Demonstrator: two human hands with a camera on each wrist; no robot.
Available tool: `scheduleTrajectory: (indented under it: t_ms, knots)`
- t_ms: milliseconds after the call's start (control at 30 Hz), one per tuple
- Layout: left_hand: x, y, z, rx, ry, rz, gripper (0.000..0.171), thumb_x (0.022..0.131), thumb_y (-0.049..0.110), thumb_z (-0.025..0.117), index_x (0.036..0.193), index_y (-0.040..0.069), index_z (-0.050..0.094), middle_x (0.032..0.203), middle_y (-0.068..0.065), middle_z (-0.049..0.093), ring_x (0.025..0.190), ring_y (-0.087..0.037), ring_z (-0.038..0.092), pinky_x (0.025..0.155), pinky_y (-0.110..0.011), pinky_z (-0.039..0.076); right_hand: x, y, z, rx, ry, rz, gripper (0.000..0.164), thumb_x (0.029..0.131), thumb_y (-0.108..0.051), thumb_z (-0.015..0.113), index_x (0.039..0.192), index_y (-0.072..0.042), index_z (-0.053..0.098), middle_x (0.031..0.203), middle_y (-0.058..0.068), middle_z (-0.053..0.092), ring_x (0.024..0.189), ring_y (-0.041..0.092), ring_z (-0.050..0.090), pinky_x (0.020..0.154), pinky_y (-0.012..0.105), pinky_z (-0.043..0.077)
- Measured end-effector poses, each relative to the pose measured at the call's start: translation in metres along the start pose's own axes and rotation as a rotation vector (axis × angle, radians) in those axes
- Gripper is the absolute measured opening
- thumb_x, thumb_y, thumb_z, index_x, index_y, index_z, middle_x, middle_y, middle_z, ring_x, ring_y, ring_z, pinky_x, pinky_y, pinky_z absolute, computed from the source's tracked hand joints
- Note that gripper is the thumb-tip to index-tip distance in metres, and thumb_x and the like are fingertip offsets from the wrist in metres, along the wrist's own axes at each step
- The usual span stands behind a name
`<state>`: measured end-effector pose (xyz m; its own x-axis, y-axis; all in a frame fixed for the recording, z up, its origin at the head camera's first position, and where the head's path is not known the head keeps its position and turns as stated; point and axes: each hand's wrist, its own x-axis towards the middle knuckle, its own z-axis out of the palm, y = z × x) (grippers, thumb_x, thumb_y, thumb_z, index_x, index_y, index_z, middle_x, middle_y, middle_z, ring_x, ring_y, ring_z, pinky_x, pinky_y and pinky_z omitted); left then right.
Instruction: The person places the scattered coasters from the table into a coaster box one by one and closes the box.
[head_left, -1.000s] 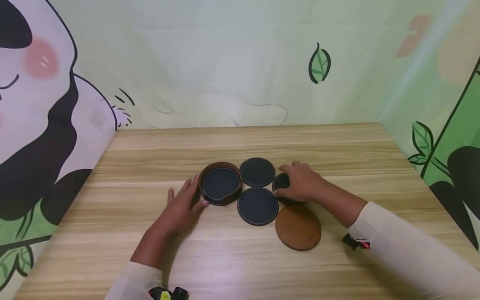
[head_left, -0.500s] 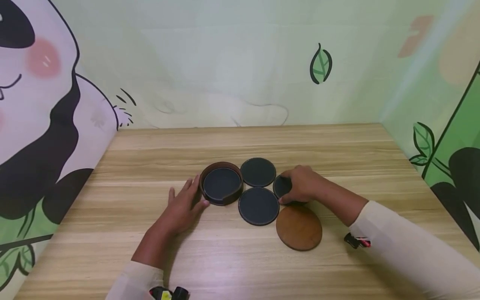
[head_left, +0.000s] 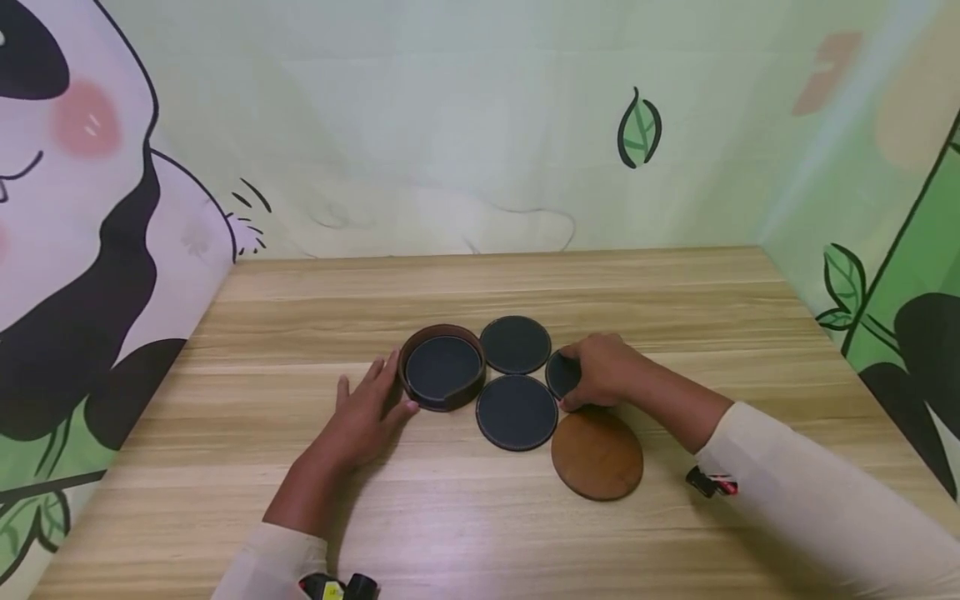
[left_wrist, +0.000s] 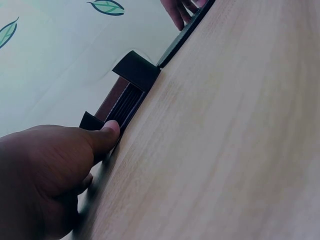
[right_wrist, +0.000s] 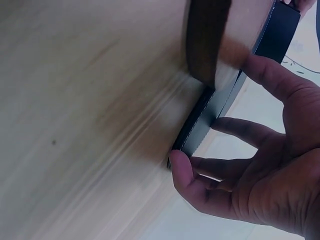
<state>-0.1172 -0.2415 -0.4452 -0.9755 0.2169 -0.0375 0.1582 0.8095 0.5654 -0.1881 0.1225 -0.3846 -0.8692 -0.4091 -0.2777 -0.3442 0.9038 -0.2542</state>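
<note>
Head view: the rightmost black coaster lies on the desk, partly covered by the right hand. The fingers there are grasping it from above at its edges, which the right wrist view shows more closely; it looks flat on the desk.

Just beside it are a far black coaster, a near black coaster and, on the person's side, a brown disc. Further left stands a round holder with a dark coaster on top inside; the left wrist view shows several layers in its front slot. The left hand touches the holder's side, fingers extended and thumb at the front, apparently steadying it rather than clasping it.

The step in hand seems to be handling this one coaster, either setting it down or picking it up; the pose alone does not settle which. If setting down, the next move calls for loosening the fingers and rising straight up without nudging the neighbours; if picking up, for a firm edge hold and a level lift.
</note>
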Motion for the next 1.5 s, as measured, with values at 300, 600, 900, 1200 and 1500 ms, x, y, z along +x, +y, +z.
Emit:
scheduleTrajectory:
  t_ms: [300,600,900,1200,1500]
  knots:
    - [0.001,-0.001,0.001,-0.001,-0.009,-0.003,0.084,0.112,0.03,0.061,0.175,0.004,0.013,0.179,-0.026,0.026,0.169,-0.049,0.018,0.129,-0.081,-0.007,0.004,0.006,0.002,-0.068,0.023,-0.073,0.082,0.081,-0.042,0.086,0.148,0.0,0.066,0.139,0.027,0.073,0.132,0.044,0.066,0.111,0.055,0.055]
    - [0.001,-0.002,0.001,0.002,-0.004,0.0,0.084,0.112,0.03,0.061,0.176,0.004,0.013,0.179,-0.026,0.026,0.169,-0.049,0.018,0.129,-0.081,-0.007,0.005,0.011,-0.003,0.012,-0.012,-0.037,0.081,0.08,-0.041,0.081,0.15,-0.002,0.065,0.141,0.024,0.073,0.116,0.031,0.067,0.1,0.045,0.059]
    - [0.001,-0.002,0.001,0.002,-0.008,-0.004,0.084,0.112,0.03,0.061,0.176,0.005,0.012,0.179,-0.026,0.026,0.169,-0.049,0.017,0.129,-0.082,-0.007,0.008,0.017,-0.005,0.054,0.006,-0.047,0.078,0.083,-0.042,0.077,0.15,-0.003,0.066,0.124,0.021,0.078,0.107,0.029,0.066,0.09,0.04,0.058]
    - [0.0,-0.001,0.0,-0.002,0.0,0.001,0.083,0.112,0.03,0.061,0.176,0.005,0.014,0.179,-0.025,0.027,0.169,-0.048,0.018,0.129,-0.082,-0.006,0.005,0.02,-0.002,0.041,0.064,-0.057,0.076,0.085,-0.045,0.073,0.149,-0.006,0.067,0.123,0.027,0.071,0.105,0.032,0.064,0.087,0.043,0.057]
    - [0.0,-0.002,0.001,0.0,-0.002,0.001,0.083,0.112,0.03,0.061,0.176,0.004,0.013,0.179,-0.026,0.027,0.169,-0.048,0.017,0.129,-0.082,-0.006,0.002,0.018,0.001,-0.02,0.101,-0.002,0.079,0.088,-0.052,0.071,0.155,-0.011,0.063,0.132,0.033,0.062,0.11,0.041,0.058,0.081,0.048,0.056]
